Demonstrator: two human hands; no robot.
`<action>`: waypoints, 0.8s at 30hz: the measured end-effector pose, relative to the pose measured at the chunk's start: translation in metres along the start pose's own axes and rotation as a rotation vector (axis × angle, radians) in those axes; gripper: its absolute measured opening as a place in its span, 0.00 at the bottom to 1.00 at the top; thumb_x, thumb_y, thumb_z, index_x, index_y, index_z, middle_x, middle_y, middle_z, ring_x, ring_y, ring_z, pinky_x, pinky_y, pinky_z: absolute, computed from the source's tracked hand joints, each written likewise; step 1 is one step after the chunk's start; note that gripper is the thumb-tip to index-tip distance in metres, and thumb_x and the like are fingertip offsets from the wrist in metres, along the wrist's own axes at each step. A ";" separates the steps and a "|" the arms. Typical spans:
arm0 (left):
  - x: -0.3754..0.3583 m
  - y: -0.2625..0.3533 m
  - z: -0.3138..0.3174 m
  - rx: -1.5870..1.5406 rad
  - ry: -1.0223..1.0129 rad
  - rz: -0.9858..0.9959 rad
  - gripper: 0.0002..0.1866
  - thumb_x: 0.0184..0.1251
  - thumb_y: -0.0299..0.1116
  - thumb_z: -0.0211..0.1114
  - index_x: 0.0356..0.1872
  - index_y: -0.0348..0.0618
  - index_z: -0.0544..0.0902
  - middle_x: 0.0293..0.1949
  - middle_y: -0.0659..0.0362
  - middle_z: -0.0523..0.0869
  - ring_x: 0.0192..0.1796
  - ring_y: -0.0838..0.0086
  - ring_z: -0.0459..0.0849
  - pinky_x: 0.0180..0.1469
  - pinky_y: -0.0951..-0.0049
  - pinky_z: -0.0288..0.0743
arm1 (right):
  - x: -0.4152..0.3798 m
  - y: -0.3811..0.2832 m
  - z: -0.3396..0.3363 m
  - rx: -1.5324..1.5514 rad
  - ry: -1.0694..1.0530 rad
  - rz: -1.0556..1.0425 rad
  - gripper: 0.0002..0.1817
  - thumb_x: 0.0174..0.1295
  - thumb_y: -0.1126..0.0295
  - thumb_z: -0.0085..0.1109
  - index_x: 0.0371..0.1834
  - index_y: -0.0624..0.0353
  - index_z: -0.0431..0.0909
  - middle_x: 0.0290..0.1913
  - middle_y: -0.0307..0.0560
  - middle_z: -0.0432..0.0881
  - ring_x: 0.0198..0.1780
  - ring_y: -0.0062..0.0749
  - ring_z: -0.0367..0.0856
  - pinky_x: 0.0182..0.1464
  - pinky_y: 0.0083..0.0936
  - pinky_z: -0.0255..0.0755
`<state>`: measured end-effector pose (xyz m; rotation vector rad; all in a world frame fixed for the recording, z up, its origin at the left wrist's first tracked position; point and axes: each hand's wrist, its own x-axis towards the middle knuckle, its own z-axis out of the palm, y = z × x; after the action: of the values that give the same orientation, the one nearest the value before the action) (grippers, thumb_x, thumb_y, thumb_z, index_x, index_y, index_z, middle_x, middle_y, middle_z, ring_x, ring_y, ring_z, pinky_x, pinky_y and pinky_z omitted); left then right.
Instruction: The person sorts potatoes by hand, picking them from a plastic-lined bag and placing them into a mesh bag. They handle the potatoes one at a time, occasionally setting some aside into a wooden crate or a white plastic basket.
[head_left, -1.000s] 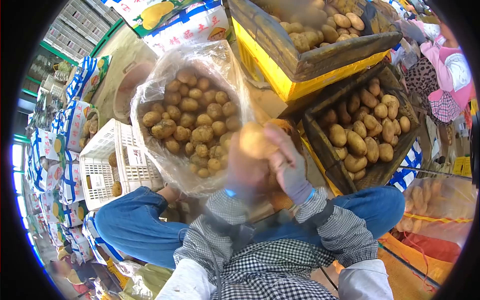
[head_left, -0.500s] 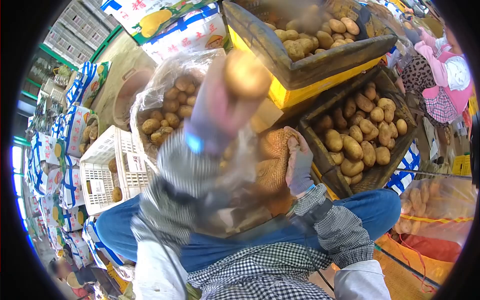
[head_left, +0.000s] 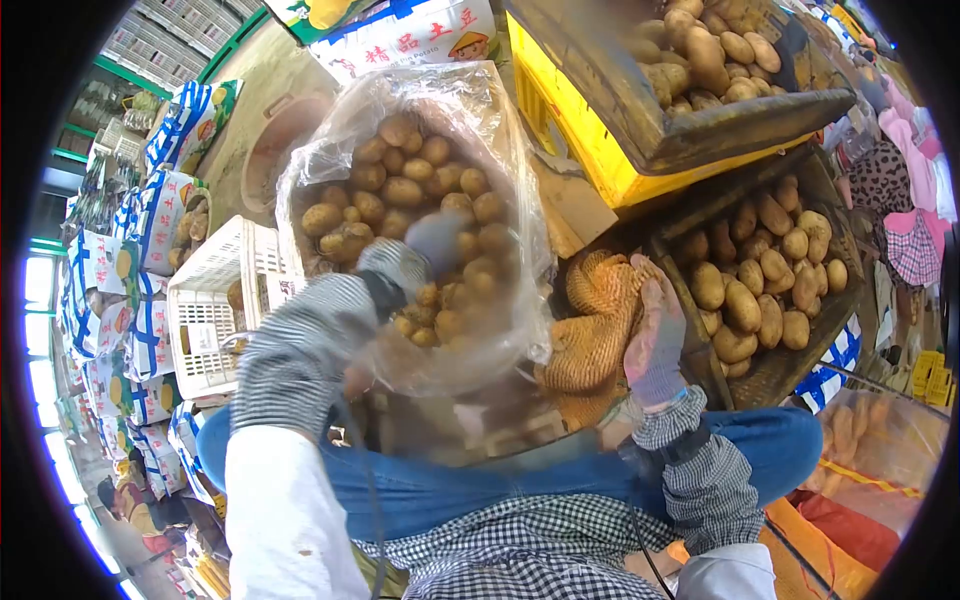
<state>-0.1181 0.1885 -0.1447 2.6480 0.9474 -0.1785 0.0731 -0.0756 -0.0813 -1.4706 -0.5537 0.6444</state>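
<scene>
My gloved left hand (head_left: 436,245) is smeared by motion over a clear plastic bag (head_left: 515,180) packed with potatoes (head_left: 402,192). Its fingers cannot be made out, nor whether a potato is in them. In front of my right side, my gloved right hand (head_left: 657,335) grips the edge of an orange mesh bag (head_left: 590,345), which hangs bunched between the plastic bag and a dark crate. That dark crate (head_left: 690,340) of potatoes stands just right of the right hand.
A yellow crate (head_left: 560,110) at the back carries a dark tray (head_left: 700,140) of potatoes. To the left stand a white plastic basket (head_left: 205,300) and stacked printed cartons (head_left: 165,225). A cardboard flap (head_left: 575,205) sits beside the plastic bag. Another person (head_left: 910,200) is at the far right.
The left hand, which held a potato up high in front of me, has dropped down and left over the plastic bag. The right hand stays on the mesh bag; the whole view has shifted.
</scene>
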 end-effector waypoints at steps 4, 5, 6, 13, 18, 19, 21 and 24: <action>0.021 -0.012 0.059 0.187 -0.306 -0.076 0.21 0.62 0.37 0.61 0.56 0.43 0.76 0.52 0.48 0.80 0.53 0.55 0.82 0.54 0.59 0.76 | 0.003 0.002 0.006 0.045 -0.073 0.157 0.21 0.75 0.61 0.43 0.59 0.67 0.71 0.55 0.45 0.77 0.58 0.27 0.73 0.63 0.22 0.64; 0.029 -0.011 0.067 0.237 -0.319 -0.106 0.20 0.65 0.36 0.57 0.56 0.41 0.76 0.53 0.47 0.80 0.55 0.56 0.81 0.55 0.58 0.76 | 0.004 0.003 0.006 0.073 -0.095 0.181 0.21 0.75 0.61 0.43 0.60 0.67 0.71 0.56 0.45 0.77 0.57 0.26 0.73 0.63 0.22 0.65; 0.041 -0.018 0.082 0.236 -0.346 -0.141 0.21 0.65 0.36 0.57 0.57 0.41 0.75 0.54 0.47 0.80 0.55 0.56 0.81 0.56 0.58 0.75 | 0.005 0.004 0.008 0.104 -0.118 0.203 0.21 0.75 0.60 0.43 0.60 0.67 0.71 0.56 0.45 0.76 0.57 0.26 0.74 0.63 0.22 0.65; 0.035 -0.020 0.015 -0.198 -0.521 -0.294 0.22 0.66 0.33 0.57 0.59 0.38 0.73 0.50 0.48 0.83 0.54 0.62 0.83 0.53 0.63 0.79 | 0.006 0.001 0.008 -0.002 -0.163 0.147 0.23 0.75 0.60 0.43 0.62 0.67 0.70 0.56 0.45 0.76 0.57 0.26 0.74 0.62 0.22 0.67; -0.037 0.017 -0.051 -1.689 -0.357 -0.438 0.27 0.67 0.39 0.61 0.64 0.41 0.70 0.55 0.54 0.80 0.57 0.67 0.80 0.56 0.58 0.79 | 0.002 0.001 0.014 0.181 -0.123 0.172 0.24 0.75 0.57 0.43 0.62 0.67 0.70 0.56 0.46 0.76 0.57 0.27 0.75 0.62 0.24 0.67; -0.049 0.034 -0.064 -1.782 -0.362 -0.353 0.27 0.67 0.40 0.61 0.65 0.41 0.69 0.56 0.54 0.79 0.58 0.67 0.79 0.58 0.58 0.78 | 0.004 -0.003 0.017 0.253 -0.115 0.193 0.25 0.75 0.56 0.43 0.62 0.66 0.70 0.56 0.46 0.76 0.57 0.28 0.75 0.62 0.24 0.67; -0.068 0.072 -0.078 -1.967 -0.375 -0.167 0.29 0.68 0.43 0.60 0.67 0.42 0.67 0.59 0.54 0.77 0.60 0.66 0.78 0.61 0.57 0.76 | 0.001 -0.011 0.020 0.492 -0.104 0.237 0.24 0.76 0.57 0.41 0.62 0.66 0.70 0.57 0.46 0.76 0.57 0.28 0.75 0.62 0.25 0.68; -0.081 0.126 -0.061 -2.112 -0.283 0.049 0.30 0.70 0.44 0.58 0.69 0.44 0.64 0.61 0.54 0.76 0.60 0.64 0.78 0.62 0.59 0.75 | -0.007 -0.023 0.027 0.332 -0.077 -0.043 0.23 0.76 0.59 0.42 0.62 0.66 0.70 0.61 0.47 0.74 0.60 0.32 0.73 0.64 0.27 0.67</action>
<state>-0.0998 0.0696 -0.0369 0.6335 0.3647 0.3142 0.0507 -0.0608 -0.0569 -1.1239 -0.5088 0.7234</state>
